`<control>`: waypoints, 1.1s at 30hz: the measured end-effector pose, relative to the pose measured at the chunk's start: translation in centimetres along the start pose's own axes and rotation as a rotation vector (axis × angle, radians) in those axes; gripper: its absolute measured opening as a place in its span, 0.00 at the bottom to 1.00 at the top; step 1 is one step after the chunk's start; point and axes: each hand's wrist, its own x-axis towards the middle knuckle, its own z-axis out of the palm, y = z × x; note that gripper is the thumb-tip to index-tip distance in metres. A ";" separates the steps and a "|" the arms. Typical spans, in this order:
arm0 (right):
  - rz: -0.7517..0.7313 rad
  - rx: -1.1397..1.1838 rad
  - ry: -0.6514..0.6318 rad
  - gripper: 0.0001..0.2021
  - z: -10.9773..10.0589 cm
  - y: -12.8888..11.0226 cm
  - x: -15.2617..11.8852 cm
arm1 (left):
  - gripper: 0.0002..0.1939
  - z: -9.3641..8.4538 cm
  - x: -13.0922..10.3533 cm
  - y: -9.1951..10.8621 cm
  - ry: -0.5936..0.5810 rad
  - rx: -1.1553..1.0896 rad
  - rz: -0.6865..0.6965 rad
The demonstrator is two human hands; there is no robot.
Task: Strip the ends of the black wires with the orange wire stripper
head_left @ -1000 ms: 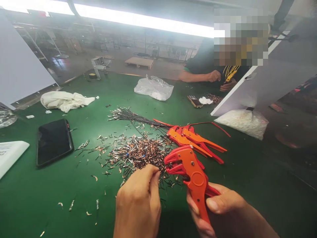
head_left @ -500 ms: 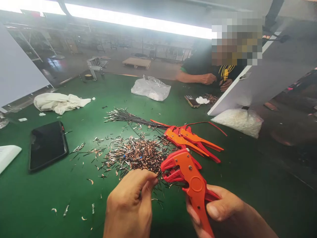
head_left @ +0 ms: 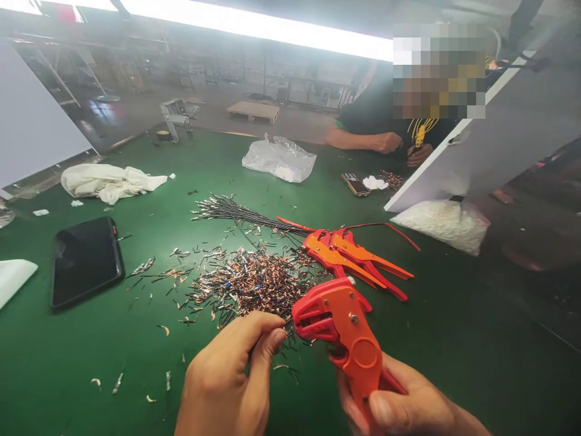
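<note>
My right hand [head_left: 403, 399] is wrapped round the handles of an orange and red wire stripper [head_left: 358, 342]. The tool's red jaws point left and look closed. Just left of them, my left hand [head_left: 238, 366] pinches thumb against forefinger; whatever sits between the fingertips is too small or hidden to make out. Beyond both hands lies a heap of short black and copper wire offcuts [head_left: 254, 281]. Behind that is a bundle of black wires [head_left: 245, 213] with stripped or silvery ends. Two more orange and red wire strippers [head_left: 338, 254] rest at the bundle's right end.
On the green table [head_left: 100, 357], a black phone [head_left: 86, 260] and a white cloth [head_left: 111, 183] lie at left. A clear plastic bag [head_left: 279, 158] is farther back. At right, a filled bag [head_left: 442, 224] leans by a white panel [head_left: 481, 139]. Across the table, a co-worker's hands [head_left: 388, 143] handle yellow wires.
The stripper's jaws have come closer together and its handles are squeezed further. My left hand has shifted slightly left, its fingertips still pinched beside the jaws.
</note>
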 end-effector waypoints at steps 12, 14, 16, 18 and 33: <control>-0.136 0.165 0.014 0.21 -0.1 3.4 2.7 | 0.11 0.5 -0.2 -0.1 0.039 0.132 -0.021; -0.109 0.245 0.057 0.20 0.1 4.0 3.0 | 0.13 1.0 -0.3 -0.4 0.038 0.234 -0.038; -0.061 0.285 0.046 0.21 0.2 4.3 2.9 | 0.13 1.4 -0.3 -0.7 0.025 0.289 -0.043; -0.042 0.302 0.046 0.22 0.2 4.3 2.9 | 0.12 1.5 -0.3 -1.1 0.003 0.305 -0.055; -0.109 0.344 -0.157 0.20 -0.1 2.8 2.7 | 0.10 2.0 -0.1 -0.5 0.169 0.392 -0.174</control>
